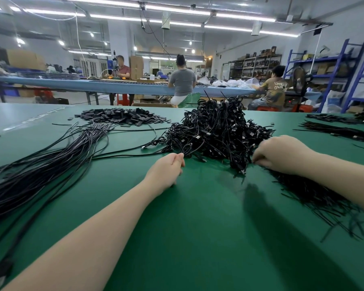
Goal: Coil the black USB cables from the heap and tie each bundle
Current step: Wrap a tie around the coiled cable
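A wide green-topped work table [198, 238] fills the foreground. Beyond its far edge runs a long pale-blue workbench [118, 86] where three seated people work. Blue steel shelving racks [332, 66] with cardboard boxes stand along the right wall. Rows of white fluorescent tube lights [177, 9] cross the grey ceiling, among silver ducts.
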A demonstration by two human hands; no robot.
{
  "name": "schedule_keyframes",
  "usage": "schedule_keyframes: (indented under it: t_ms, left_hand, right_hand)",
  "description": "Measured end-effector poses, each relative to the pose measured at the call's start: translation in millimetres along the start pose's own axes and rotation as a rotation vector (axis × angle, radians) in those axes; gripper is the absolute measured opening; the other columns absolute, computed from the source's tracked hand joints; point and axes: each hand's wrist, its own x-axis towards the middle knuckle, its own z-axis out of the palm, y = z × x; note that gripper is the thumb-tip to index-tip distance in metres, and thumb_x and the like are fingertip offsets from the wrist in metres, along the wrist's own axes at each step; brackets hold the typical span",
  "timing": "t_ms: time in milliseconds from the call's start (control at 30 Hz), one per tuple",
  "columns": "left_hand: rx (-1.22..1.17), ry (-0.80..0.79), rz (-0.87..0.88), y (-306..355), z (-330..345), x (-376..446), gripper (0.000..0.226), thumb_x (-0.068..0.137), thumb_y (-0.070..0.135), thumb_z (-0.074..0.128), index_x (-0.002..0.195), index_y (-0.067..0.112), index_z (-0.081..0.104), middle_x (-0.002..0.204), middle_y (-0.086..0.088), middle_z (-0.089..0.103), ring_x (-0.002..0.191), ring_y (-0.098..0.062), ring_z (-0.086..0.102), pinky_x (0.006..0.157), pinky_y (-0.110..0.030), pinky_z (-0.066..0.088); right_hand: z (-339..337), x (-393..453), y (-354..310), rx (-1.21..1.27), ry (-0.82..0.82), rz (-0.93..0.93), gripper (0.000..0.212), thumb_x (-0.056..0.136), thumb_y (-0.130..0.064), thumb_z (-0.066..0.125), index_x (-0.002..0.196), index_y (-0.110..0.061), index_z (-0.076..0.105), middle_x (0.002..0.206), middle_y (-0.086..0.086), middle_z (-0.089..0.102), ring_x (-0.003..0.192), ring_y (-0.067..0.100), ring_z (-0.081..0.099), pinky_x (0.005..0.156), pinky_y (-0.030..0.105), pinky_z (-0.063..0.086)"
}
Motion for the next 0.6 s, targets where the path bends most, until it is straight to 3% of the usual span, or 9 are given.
schedule_keyframes:
  t_ms: [167,267,367,600]
  left_hand:
    - [0.012,0.012,0.007,3,0,-3,0.035,0.102,0.041,0.032,0.077,0.024,0.049,0.050,0.015,0.051,0.044,-0.011,0.045,0.058,-0.030,0.037]
    - [0.209,0.033,0.100,9,0,-11,0.035,0.102,0.042,0.032,0.077,0.025,0.049,0.067,0.006,0.055,0.063,-0.021,0.051,0.064,-0.036,0.043]
    - [0.450,0.057,0.180,18,3,-19,0.033,0.102,0.041,0.031,0.089,0.019,0.052,0.083,-0.003,0.061,0.084,-0.031,0.057,0.072,-0.039,0.047]
    - [0.604,0.044,0.142,28,7,-23,0.030,0.103,0.036,0.030,0.104,0.012,0.049,0.106,-0.015,0.062,0.098,-0.038,0.058,0.071,-0.039,0.042]
  right_hand:
    - [-19,17,-57,0.100,0.191,-0.161,0.028,0.099,-0.030,0.045,0.119,-0.038,0.064,0.114,-0.009,0.060,0.099,0.016,0.061,0.078,0.028,0.051]
    - [-34,29,-88,0.246,0.233,-0.140,0.025,0.097,-0.026,0.050,0.115,-0.033,0.066,0.117,-0.005,0.060,0.102,0.019,0.060,0.080,0.035,0.054]
    - [-46,38,-105,0.376,0.297,-0.122,0.022,0.096,-0.022,0.051,0.107,-0.030,0.068,0.113,-0.003,0.061,0.103,0.021,0.058,0.080,0.037,0.052]
    - [-51,41,-115,0.491,0.369,-0.115,0.022,0.094,-0.017,0.052,0.102,-0.028,0.068,0.109,-0.005,0.062,0.099,0.019,0.058,0.075,0.033,0.051]
